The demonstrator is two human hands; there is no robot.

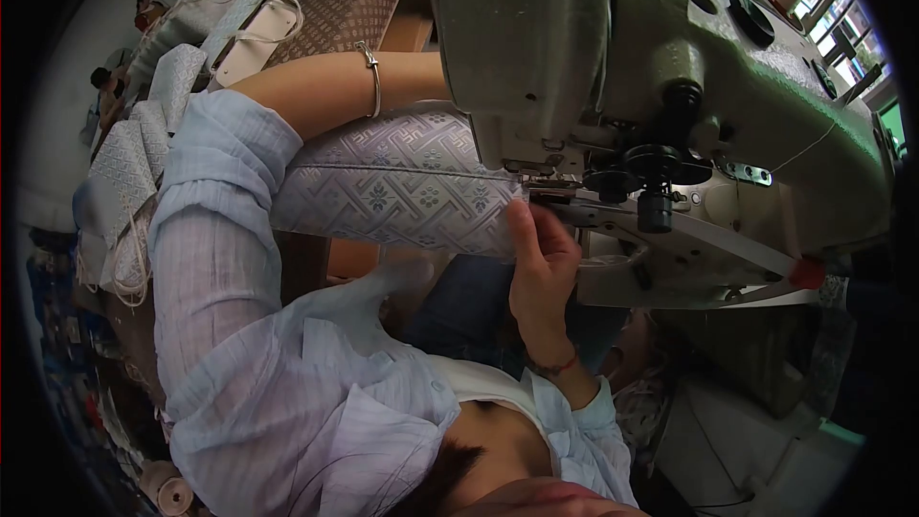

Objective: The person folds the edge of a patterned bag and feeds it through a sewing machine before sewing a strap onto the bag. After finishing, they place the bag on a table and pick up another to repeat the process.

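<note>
"Head view: which way does the patterned fabric (392, 199) point?"

"Lengthwise, left to right, its right end by the sewing machine's (536, 38) presser area."

"And the hands?"

"The right hand (544, 273) is nearly closed, pinching that end's edge. The left hand is hidden behind the machine head; I can't tell its state."
</note>
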